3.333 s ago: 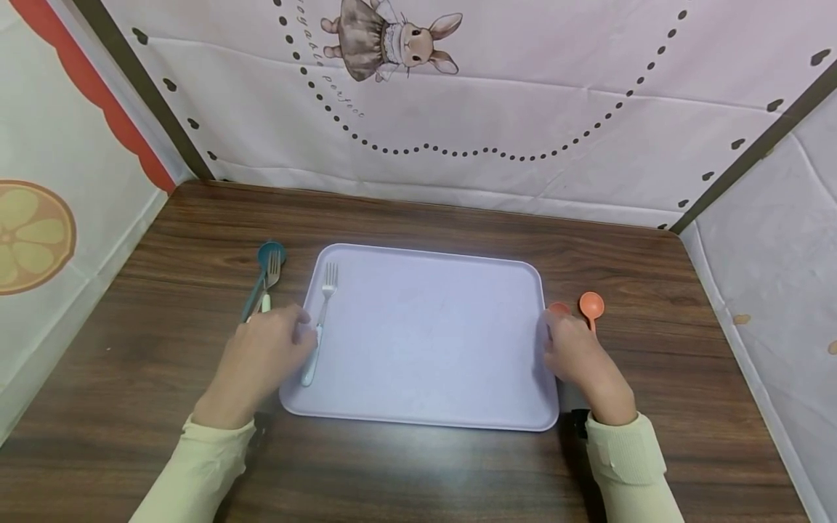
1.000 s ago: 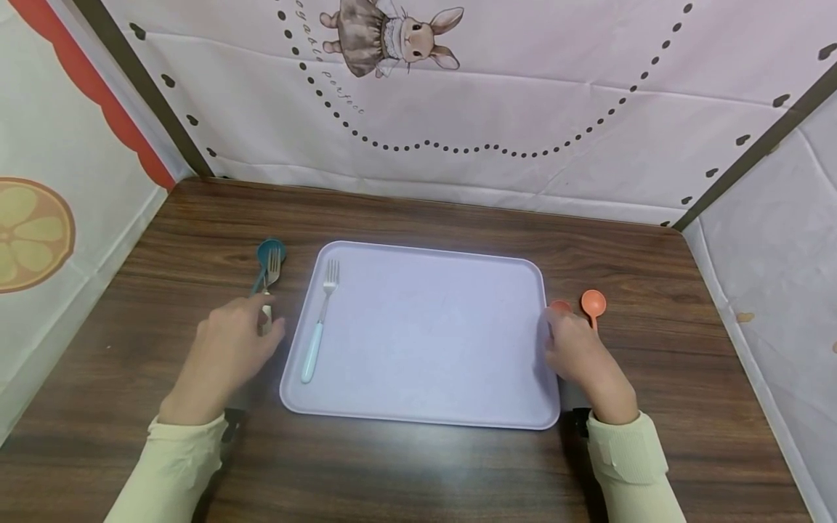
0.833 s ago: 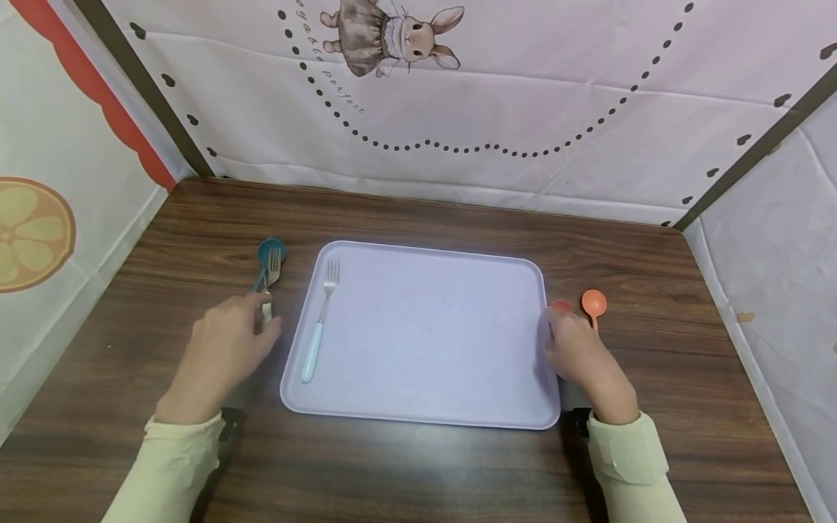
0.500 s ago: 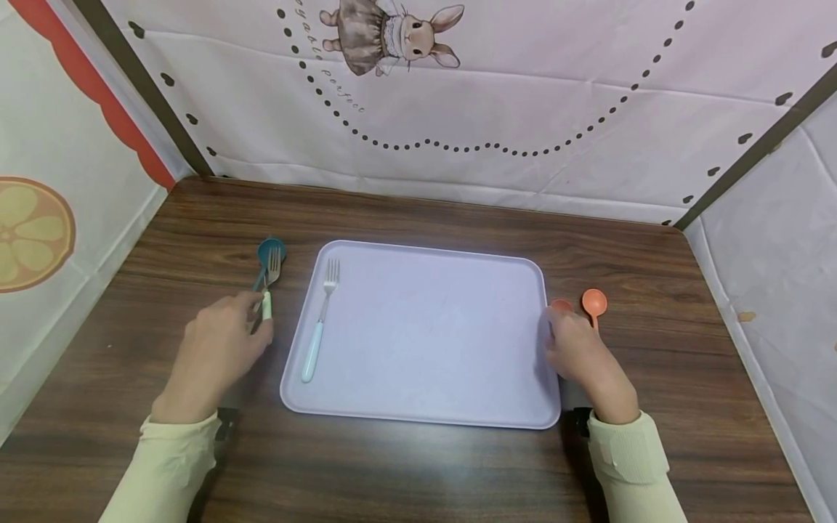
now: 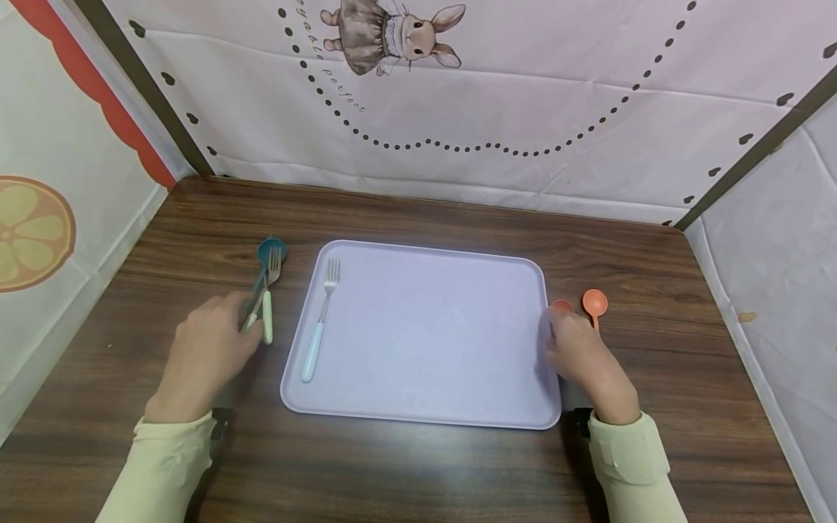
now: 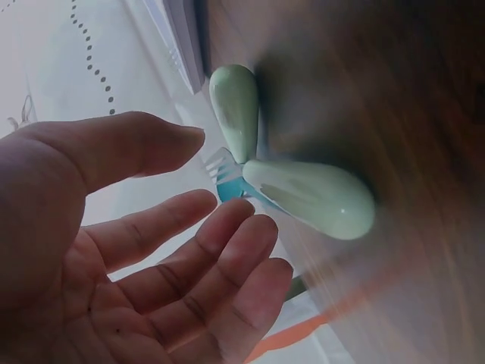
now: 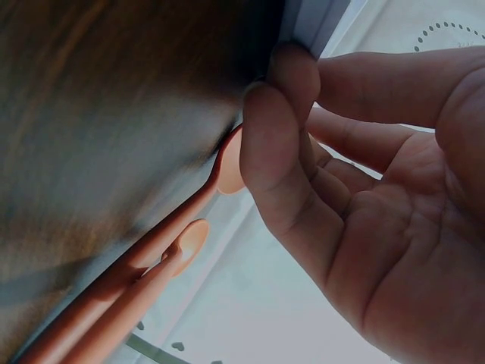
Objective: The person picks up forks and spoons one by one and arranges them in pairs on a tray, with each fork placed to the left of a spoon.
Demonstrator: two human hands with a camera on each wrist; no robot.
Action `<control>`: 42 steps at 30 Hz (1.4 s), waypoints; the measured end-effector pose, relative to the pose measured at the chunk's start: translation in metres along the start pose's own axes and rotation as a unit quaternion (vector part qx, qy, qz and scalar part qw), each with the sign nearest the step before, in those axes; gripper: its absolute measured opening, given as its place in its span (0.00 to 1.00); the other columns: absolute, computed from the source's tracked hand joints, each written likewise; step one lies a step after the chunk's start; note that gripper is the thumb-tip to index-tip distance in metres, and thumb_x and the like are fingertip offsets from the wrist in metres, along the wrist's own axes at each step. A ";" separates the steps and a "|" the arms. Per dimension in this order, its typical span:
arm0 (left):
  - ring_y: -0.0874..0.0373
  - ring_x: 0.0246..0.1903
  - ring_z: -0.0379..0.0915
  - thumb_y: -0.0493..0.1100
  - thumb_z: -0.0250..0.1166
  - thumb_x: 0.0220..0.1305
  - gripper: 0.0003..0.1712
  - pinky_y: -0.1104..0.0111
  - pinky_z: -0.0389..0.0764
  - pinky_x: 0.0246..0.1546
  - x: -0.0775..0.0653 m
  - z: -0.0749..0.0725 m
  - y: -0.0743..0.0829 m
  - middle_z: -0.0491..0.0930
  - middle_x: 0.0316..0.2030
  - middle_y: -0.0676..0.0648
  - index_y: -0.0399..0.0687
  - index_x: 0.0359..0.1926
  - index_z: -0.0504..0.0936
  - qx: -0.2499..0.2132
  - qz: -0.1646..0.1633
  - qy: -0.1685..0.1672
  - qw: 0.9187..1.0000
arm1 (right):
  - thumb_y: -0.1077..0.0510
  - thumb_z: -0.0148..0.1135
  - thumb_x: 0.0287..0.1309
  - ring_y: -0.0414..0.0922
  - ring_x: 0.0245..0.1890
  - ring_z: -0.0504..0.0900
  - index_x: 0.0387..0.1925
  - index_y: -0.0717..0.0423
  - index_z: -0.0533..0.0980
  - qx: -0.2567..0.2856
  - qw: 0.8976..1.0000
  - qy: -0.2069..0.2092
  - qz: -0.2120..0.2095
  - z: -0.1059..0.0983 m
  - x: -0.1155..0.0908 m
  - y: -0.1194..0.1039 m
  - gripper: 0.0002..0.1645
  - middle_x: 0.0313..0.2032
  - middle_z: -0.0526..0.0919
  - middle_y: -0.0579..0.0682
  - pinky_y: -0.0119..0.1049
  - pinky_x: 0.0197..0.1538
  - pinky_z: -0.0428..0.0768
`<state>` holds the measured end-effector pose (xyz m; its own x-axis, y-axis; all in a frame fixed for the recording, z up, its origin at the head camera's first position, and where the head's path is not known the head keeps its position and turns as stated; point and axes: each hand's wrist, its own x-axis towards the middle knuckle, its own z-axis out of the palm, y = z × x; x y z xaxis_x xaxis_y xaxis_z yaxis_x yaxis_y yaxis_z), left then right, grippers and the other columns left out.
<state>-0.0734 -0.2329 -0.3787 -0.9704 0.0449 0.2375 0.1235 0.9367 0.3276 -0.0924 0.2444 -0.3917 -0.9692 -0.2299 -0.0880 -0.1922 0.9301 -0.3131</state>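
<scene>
At the near edge, my sleeves [image 5: 157, 468] lie left and right on the table [image 5: 405, 472]. My left hand [image 5: 201, 352] is spread, thumb well off the fingers, holding nothing, just beside the green fork [image 5: 267, 319] and another green handle [image 5: 251, 319]; I cannot tell what head that one has. My right hand [image 5: 582, 356] pinches the right rim of the tray [image 5: 425, 334], fingers curled. A blue fork [image 5: 313, 351] lies along the tray's left side, tines far. Farther left sits a teal spoon [image 5: 264, 252], the green tines overlapping its bowl; at right are two orange spoons [image 5: 595, 302], one partly behind my hand. Beyond hangs the rabbit cloth [image 5: 497, 109]. I take the step as reaching for green cutlery with the tray steadied; taking one calls for closing on a single handle without dragging its neighbour
</scene>
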 end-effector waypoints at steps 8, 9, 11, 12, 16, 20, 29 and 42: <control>0.40 0.25 0.71 0.38 0.60 0.52 0.18 0.44 0.70 0.21 -0.001 -0.002 -0.003 0.76 0.28 0.33 0.30 0.44 0.75 0.003 -0.012 -0.007 1.000 | 0.72 0.55 0.43 0.49 0.19 0.64 0.26 0.62 0.66 -0.001 1.000 0.000 -0.002 -0.001 0.000 -0.001 0.07 0.17 0.61 0.51 0.41 0.23 0.67; 0.39 0.26 0.71 0.38 0.60 0.53 0.18 0.44 0.70 0.22 -0.002 -0.002 -0.003 0.76 0.28 0.33 0.30 0.43 0.75 0.002 -0.014 -0.011 1.000 | 0.72 0.55 0.43 0.49 0.19 0.64 0.26 0.62 0.66 -0.001 1.000 0.001 -0.003 0.000 0.000 0.000 0.08 0.17 0.61 0.51 0.41 0.23 0.67; 0.38 0.26 0.71 0.37 0.60 0.53 0.17 0.43 0.70 0.22 -0.002 -0.002 -0.004 0.76 0.28 0.33 0.30 0.43 0.75 0.002 -0.016 -0.017 1.000 | 0.71 0.55 0.42 0.49 0.19 0.64 0.26 0.61 0.66 -0.001 1.000 0.003 -0.004 0.000 0.000 0.000 0.08 0.17 0.61 0.51 0.41 0.22 0.67; 0.37 0.27 0.71 0.37 0.59 0.53 0.16 0.43 0.70 0.22 -0.002 -0.002 -0.005 0.76 0.28 0.32 0.30 0.42 0.75 0.002 -0.017 -0.019 1.000 | 0.71 0.55 0.42 0.49 0.19 0.64 0.26 0.61 0.66 -0.001 1.000 0.004 -0.005 0.000 0.000 0.000 0.08 0.17 0.61 0.51 0.41 0.22 0.66; 0.37 0.27 0.71 0.35 0.58 0.53 0.15 0.43 0.69 0.22 -0.002 -0.001 -0.007 0.75 0.28 0.32 0.30 0.41 0.75 0.003 -0.020 -0.023 1.000 | 0.71 0.56 0.42 0.49 0.19 0.64 0.26 0.62 0.66 0.000 1.000 0.006 -0.007 0.000 0.000 0.000 0.08 0.17 0.62 0.51 0.41 0.22 0.66; 0.38 0.26 0.70 0.34 0.56 0.54 0.14 0.43 0.69 0.21 -0.002 0.000 -0.009 0.75 0.27 0.32 0.30 0.41 0.75 0.007 -0.026 -0.033 0.999 | 0.71 0.56 0.42 0.49 0.19 0.64 0.26 0.61 0.66 0.002 1.000 0.003 -0.003 0.000 0.000 0.000 0.08 0.17 0.62 0.51 0.41 0.22 0.66; 0.44 0.21 0.67 0.36 0.55 0.56 0.09 0.45 0.68 0.19 0.000 0.000 -0.013 0.73 0.21 0.37 0.32 0.35 0.75 0.014 -0.033 -0.055 0.998 | 0.71 0.56 0.44 0.48 0.19 0.64 0.27 0.62 0.66 0.004 1.000 -0.008 0.005 0.000 0.000 0.000 0.08 0.17 0.62 0.51 0.40 0.22 0.66; 0.38 0.27 0.69 0.37 0.53 0.57 0.16 0.44 0.69 0.23 0.003 0.000 -0.015 0.73 0.27 0.31 0.26 0.41 0.75 0.014 -0.037 -0.092 0.995 | 0.73 0.52 0.38 0.49 0.19 0.63 0.22 0.59 0.63 0.005 1.000 0.016 -0.011 0.001 -0.002 0.000 0.10 0.16 0.60 0.50 0.41 0.22 0.65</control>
<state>-0.0784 -0.2467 -0.3824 -0.9985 0.0355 0.0423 0.0470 0.9492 0.3111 -0.0906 0.2443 -0.3929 -0.9694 -0.2403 -0.0499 -0.2119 0.9222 -0.3234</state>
